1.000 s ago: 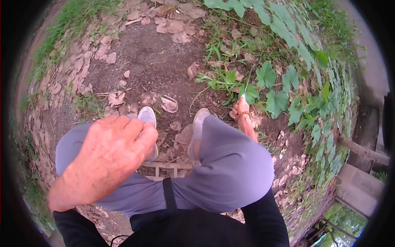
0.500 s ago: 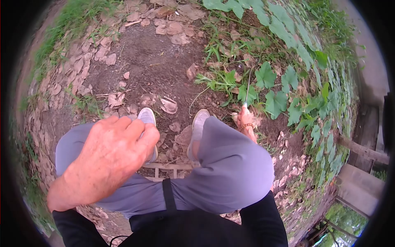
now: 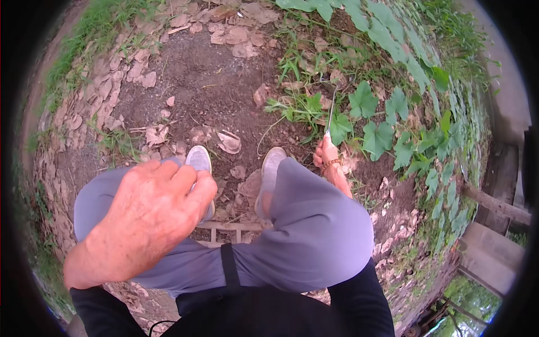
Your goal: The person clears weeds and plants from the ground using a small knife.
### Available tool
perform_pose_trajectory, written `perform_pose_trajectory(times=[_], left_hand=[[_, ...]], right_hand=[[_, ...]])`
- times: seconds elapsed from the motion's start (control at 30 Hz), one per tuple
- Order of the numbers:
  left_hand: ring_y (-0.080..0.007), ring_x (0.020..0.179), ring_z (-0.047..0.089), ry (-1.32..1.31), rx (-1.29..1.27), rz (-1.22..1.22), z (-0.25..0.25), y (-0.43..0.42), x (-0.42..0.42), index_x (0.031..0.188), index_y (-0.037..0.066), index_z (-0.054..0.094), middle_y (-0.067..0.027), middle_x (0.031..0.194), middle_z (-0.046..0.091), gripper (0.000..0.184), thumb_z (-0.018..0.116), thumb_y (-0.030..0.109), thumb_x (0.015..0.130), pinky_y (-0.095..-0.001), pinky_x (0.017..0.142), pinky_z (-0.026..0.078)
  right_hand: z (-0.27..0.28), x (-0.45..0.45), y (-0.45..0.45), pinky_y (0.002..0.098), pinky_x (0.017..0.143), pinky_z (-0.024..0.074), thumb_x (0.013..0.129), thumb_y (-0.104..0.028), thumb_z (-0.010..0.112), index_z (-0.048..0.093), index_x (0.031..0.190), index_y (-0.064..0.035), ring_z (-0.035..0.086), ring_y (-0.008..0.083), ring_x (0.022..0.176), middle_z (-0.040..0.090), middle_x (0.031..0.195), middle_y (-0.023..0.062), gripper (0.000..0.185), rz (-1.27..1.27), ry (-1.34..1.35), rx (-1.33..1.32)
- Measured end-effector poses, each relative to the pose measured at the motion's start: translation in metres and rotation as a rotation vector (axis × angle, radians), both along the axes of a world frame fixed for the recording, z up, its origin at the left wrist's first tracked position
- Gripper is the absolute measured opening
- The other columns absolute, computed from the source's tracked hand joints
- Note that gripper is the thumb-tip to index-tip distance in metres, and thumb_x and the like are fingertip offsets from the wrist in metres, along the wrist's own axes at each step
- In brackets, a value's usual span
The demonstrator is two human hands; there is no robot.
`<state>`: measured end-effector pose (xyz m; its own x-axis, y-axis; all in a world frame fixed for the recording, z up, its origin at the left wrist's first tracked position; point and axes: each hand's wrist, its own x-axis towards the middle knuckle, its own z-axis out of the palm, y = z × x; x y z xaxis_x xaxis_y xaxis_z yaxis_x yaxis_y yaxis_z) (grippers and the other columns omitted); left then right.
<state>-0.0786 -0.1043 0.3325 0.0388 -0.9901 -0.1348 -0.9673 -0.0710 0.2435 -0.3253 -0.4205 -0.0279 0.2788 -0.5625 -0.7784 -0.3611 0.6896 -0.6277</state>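
Note:
My right hand [image 3: 328, 154], with a beaded bracelet at the wrist, is closed round the handle of a slim metal hand tool [image 3: 330, 111]. Its thin shaft points away from me among low weeds [image 3: 306, 108], beside broad green vine leaves [image 3: 340, 128]. The tool's far end is partly lost in the weeds, so its shape is unclear. Large in the near left, my left hand [image 3: 151, 205] hovers over or rests on my left thigh, back upward and fingers curled. Its palm is hidden, and I cannot see whether anything is in it.
My shoes [image 3: 272, 168] stand on bare brown soil [image 3: 219, 90] scattered with dry leaves [image 3: 229, 142]. Beneath me shows part of a slatted wooden seat [image 3: 236, 227]. Leafy vines spread to the right, near a wooden bar [image 3: 497, 205] and a pale slab [image 3: 491, 253]. Grass [image 3: 84, 56] grows far left.
My right hand has shifted slightly left and away from me, turning more into view, and the tool has moved left with it. The left hand is nearly unmoved.

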Motion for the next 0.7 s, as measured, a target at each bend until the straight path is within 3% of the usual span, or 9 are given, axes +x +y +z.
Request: perform_pose_trajectory(times=[0.07, 0.13, 0.3, 0.47, 0.57, 0.7], left_hand=[[-0.0253, 0.074, 0.058, 0.021, -0.007, 0.006, 0.000, 0.001, 0.000, 0.093, 0.004, 0.056, -0.0067, 0.076, 0.050, 0.022, 0.071, 0.010, 0.078, -0.0396, 0.067, 0.047], [-0.0252, 0.074, 0.058, 0.021, -0.008, 0.005, 0.001, 0.002, 0.000, 0.093, 0.004, 0.056, -0.0068, 0.077, 0.050, 0.021, 0.071, 0.010, 0.078, -0.0395, 0.067, 0.047], [-0.0252, 0.075, 0.058, 0.010, -0.001, 0.003, 0.000, 0.003, -0.001, 0.093, 0.004, 0.056, -0.0068, 0.077, 0.050, 0.021, 0.071, 0.009, 0.078, -0.0395, 0.068, 0.047], [-0.0252, 0.075, 0.058, 0.023, -0.003, 0.014, 0.000, 0.001, 0.000, 0.093, 0.005, 0.056, -0.0069, 0.077, 0.050, 0.021, 0.071, 0.010, 0.078, -0.0394, 0.068, 0.047], [-0.0252, 0.075, 0.058, 0.002, 0.005, 0.008, 0.000, 0.000, 0.002, 0.093, 0.004, 0.056, -0.0068, 0.076, 0.050, 0.022, 0.071, 0.010, 0.078, -0.0394, 0.067, 0.047], [-0.0251, 0.074, 0.058, 0.009, -0.024, 0.010, -0.001, 0.000, -0.001, 0.093, 0.004, 0.056, -0.0067, 0.076, 0.050, 0.022, 0.071, 0.010, 0.078, -0.0395, 0.067, 0.046]], right_hand=[[0.005, -0.013, 0.003, 0.0309, 0.031, 0.0194, 0.102, -0.054, 0.044, 0.043, 0.077, -0.0147, 0.029, 0.0134, 0.032, 0.032, 0.049, -0.0020, 0.046, -0.034, 0.029, 0.005], [0.006, -0.024, 0.001, 0.0291, 0.031, 0.0183, 0.103, -0.052, 0.044, 0.043, 0.077, -0.0145, 0.028, 0.0118, 0.032, 0.032, 0.049, -0.0030, 0.046, 0.101, -0.062, -0.053], [0.008, -0.017, -0.023, 0.0272, 0.033, 0.0216, 0.103, -0.052, 0.044, 0.044, 0.077, -0.0137, 0.029, 0.0099, 0.035, 0.034, 0.051, -0.0042, 0.047, -0.009, 0.004, -0.176], [0.002, 0.010, -0.034, 0.0274, 0.033, 0.0234, 0.103, -0.053, 0.043, 0.044, 0.078, -0.0143, 0.030, 0.0108, 0.037, 0.035, 0.052, -0.0036, 0.046, -0.119, -0.017, -0.093], [0.004, 0.011, -0.009, 0.0292, 0.030, 0.0221, 0.103, -0.053, 0.044, 0.043, 0.076, -0.0163, 0.031, 0.0127, 0.033, 0.033, 0.049, -0.0036, 0.045, -0.099, 0.098, -0.064], [0.002, -0.016, -0.010, 0.0295, 0.030, 0.0208, 0.102, -0.055, 0.045, 0.042, 0.074, -0.0170, 0.030, 0.0126, 0.031, 0.034, 0.048, -0.0034, 0.046, 0.008, 0.053, -0.069]])
